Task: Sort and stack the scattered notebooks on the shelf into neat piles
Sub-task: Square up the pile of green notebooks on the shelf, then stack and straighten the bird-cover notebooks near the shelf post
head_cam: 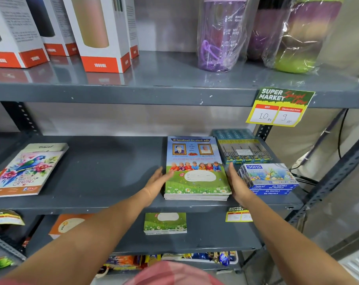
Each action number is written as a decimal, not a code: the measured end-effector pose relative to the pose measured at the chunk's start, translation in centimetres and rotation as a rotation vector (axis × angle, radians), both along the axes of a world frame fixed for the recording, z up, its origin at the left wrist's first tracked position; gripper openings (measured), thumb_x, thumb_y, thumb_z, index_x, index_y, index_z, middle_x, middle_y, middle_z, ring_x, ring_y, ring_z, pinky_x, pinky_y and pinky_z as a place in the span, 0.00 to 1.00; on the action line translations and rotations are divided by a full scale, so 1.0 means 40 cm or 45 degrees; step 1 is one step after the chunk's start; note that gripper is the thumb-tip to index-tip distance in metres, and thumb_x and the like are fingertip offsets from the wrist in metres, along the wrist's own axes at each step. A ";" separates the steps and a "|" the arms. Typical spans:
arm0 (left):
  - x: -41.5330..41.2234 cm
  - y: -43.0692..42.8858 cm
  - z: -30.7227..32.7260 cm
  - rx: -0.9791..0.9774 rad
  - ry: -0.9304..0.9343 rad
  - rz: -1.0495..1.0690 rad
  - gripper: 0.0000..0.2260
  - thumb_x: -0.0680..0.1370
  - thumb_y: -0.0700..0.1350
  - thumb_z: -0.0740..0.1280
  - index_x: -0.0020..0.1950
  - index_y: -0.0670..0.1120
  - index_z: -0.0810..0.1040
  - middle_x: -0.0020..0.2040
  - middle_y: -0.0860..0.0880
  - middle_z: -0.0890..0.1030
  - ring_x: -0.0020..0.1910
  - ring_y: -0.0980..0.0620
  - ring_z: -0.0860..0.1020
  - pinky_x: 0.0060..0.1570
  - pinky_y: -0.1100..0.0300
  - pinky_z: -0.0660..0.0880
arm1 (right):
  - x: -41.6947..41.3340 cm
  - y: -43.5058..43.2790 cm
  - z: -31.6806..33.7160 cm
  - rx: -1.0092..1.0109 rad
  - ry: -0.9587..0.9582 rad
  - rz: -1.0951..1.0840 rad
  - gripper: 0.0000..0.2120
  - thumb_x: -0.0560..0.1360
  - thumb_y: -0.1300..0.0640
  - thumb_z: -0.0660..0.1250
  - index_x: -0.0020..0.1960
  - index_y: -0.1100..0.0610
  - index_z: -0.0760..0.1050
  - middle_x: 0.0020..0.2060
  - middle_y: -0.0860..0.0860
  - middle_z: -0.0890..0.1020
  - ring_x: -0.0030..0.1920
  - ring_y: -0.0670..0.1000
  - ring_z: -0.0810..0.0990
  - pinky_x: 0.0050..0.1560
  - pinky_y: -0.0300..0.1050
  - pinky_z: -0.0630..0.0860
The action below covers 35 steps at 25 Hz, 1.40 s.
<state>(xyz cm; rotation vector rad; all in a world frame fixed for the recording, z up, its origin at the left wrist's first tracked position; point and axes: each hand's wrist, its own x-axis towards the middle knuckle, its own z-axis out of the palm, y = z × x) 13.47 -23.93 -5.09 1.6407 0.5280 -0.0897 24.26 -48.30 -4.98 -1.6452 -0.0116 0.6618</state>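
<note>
A pile of notebooks with a blue-and-green cover showing children (196,167) lies on the grey middle shelf (104,173), right of centre. My left hand (157,182) lies flat against the pile's left edge, fingers straight. My right hand (237,184) presses flat against its right edge. Neither hand grips anything. At the shelf's left end lies a second pile, topped by a notebook with a parrot and flowers (25,171), with a beige notebook (46,148) partly under it.
Oil pastel boxes (269,177) and dark teal packs (242,147) sit right of the pile, close to my right hand. The upper shelf holds boxed bottles (100,33) and wrapped bottles (221,33). A price tag (279,108) hangs from it. On the lower shelf lies another green notebook stack (165,223).
</note>
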 end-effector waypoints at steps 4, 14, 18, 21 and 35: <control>0.059 -0.047 0.020 -0.160 0.146 0.119 0.37 0.74 0.72 0.49 0.79 0.56 0.52 0.80 0.49 0.56 0.78 0.44 0.56 0.76 0.42 0.50 | 0.010 0.058 0.017 -0.045 0.101 -0.110 0.40 0.71 0.26 0.41 0.76 0.46 0.56 0.76 0.52 0.63 0.75 0.56 0.62 0.76 0.58 0.53; 0.084 -0.041 -0.007 0.088 0.084 0.103 0.25 0.82 0.58 0.43 0.79 0.52 0.54 0.79 0.47 0.58 0.78 0.44 0.58 0.75 0.45 0.55 | 0.010 0.066 0.018 -0.382 -0.115 -0.013 0.32 0.77 0.33 0.41 0.78 0.47 0.50 0.77 0.53 0.57 0.76 0.57 0.60 0.75 0.57 0.53; 0.072 0.024 -0.013 0.665 0.105 -0.052 0.27 0.82 0.57 0.43 0.80 0.47 0.51 0.80 0.47 0.55 0.79 0.46 0.55 0.77 0.50 0.53 | 0.022 0.078 0.025 -0.886 -0.675 0.133 0.34 0.79 0.39 0.48 0.77 0.59 0.52 0.76 0.58 0.60 0.76 0.58 0.59 0.74 0.54 0.58; 0.050 0.113 -0.003 1.239 0.127 -0.241 0.28 0.83 0.55 0.45 0.80 0.43 0.48 0.81 0.46 0.51 0.80 0.49 0.49 0.78 0.52 0.48 | 0.040 0.107 0.027 -1.267 -0.966 0.277 0.34 0.79 0.39 0.48 0.77 0.60 0.52 0.77 0.58 0.57 0.77 0.56 0.55 0.77 0.57 0.55; -0.197 0.563 0.050 1.736 0.307 -0.270 0.30 0.82 0.56 0.46 0.80 0.43 0.45 0.81 0.47 0.48 0.80 0.50 0.46 0.78 0.50 0.43 | -0.126 0.606 0.039 -1.301 -1.202 0.583 0.33 0.80 0.41 0.50 0.77 0.61 0.53 0.76 0.59 0.58 0.76 0.57 0.59 0.75 0.53 0.59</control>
